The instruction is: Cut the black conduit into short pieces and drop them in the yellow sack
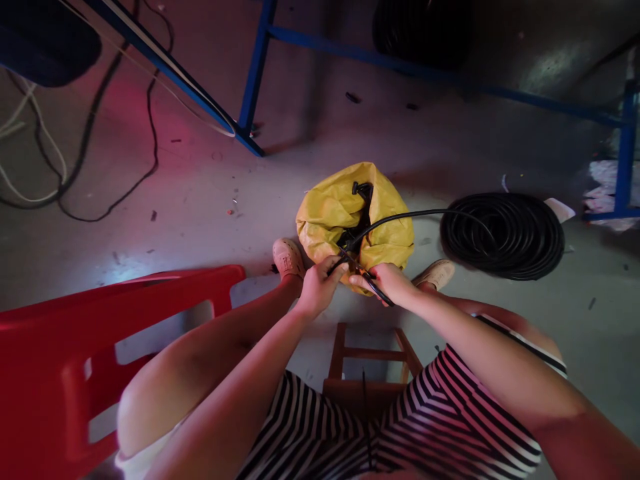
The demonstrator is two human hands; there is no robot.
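Note:
Over the mouth of a yellow bag on the floor, my two hands are close together. My left hand is closed, pinching a short dark piece of black cable between thumb and fingers. Closed around a black-handled tool that looks like scissors, my right hand sits just right of it, the tool's tip pointing toward the left hand. A black cable arcs from a coil of black cable on the right to just above my hands. Dark pieces lie inside the bag, partly hidden by its folds.
A red plastic stool stands at my left, and a small wooden stool is between my legs. Ahead runs a blue metal frame, with another dark coil behind it. Loose cables trail across the floor at left.

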